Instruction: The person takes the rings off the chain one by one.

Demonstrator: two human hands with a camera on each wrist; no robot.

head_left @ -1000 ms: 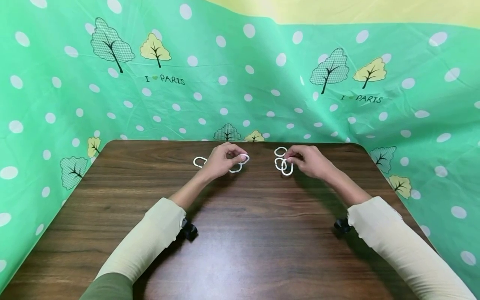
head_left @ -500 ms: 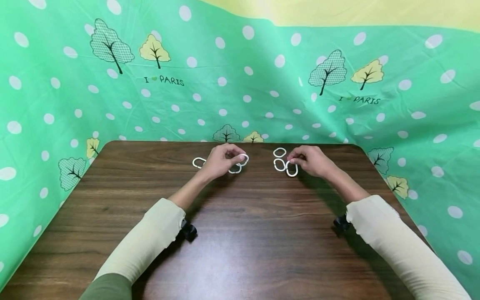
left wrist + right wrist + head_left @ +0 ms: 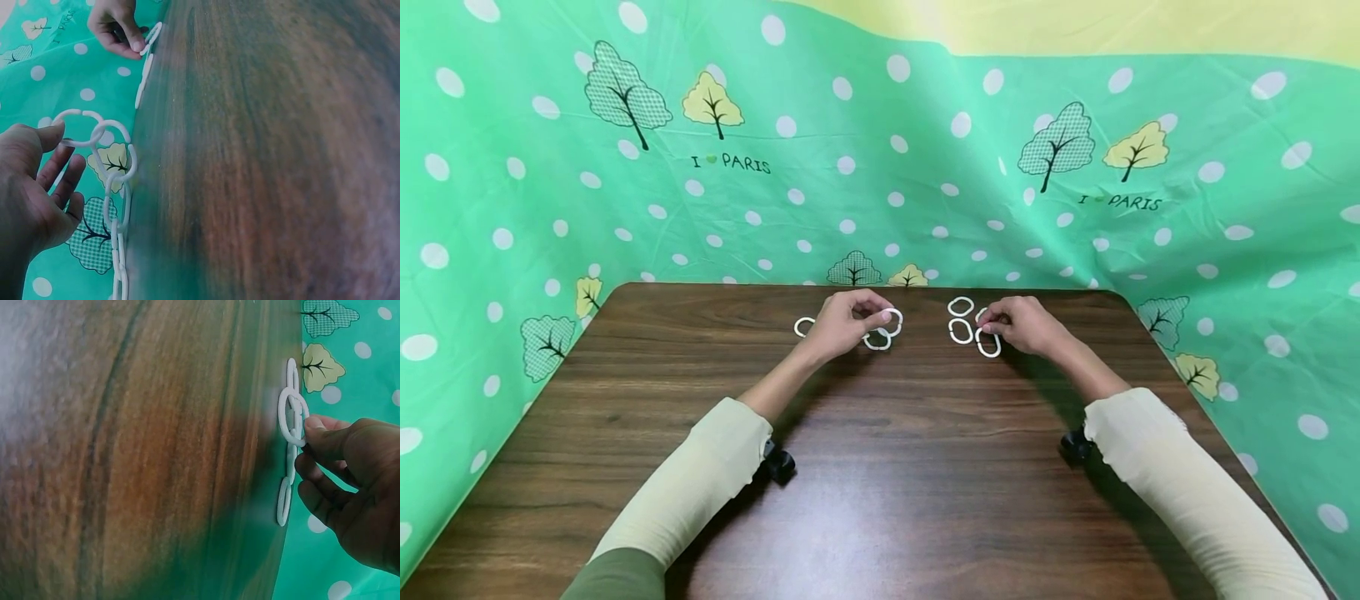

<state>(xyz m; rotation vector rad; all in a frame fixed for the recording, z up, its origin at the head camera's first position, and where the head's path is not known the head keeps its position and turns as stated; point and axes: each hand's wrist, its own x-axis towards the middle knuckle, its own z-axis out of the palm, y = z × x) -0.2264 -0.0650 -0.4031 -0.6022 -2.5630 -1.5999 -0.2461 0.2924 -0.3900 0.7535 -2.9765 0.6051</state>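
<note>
Toward the far side of the table, my left hand (image 3: pixel 850 323) pinches the end of a white plastic chain link (image 3: pixel 80 144) between thumb and fingers. That link hooks into several more, forming a chain (image 3: pixel 107 212) that hangs down to the table in the left wrist view. My right hand (image 3: pixel 1022 325) pinches another white link (image 3: pixel 281 415), tilted up, its lower end close to the tabletop. Just left of the right hand lie loose oval links (image 3: pixel 951 327), one behind the other. Part of a further link shows behind the right fingertips.
The dark wooden table (image 3: pixel 880 467) extends back to a green polka-dot cloth (image 3: pixel 880 150) hung behind and at the sides. Black wrist cameras (image 3: pixel 781 465) are strapped under both pale sleeves (image 3: pixel 692 475).
My right hand has moved slightly right with its link, away from the loose links, which now show separately. My left hand keeps its pinch and has barely moved.
</note>
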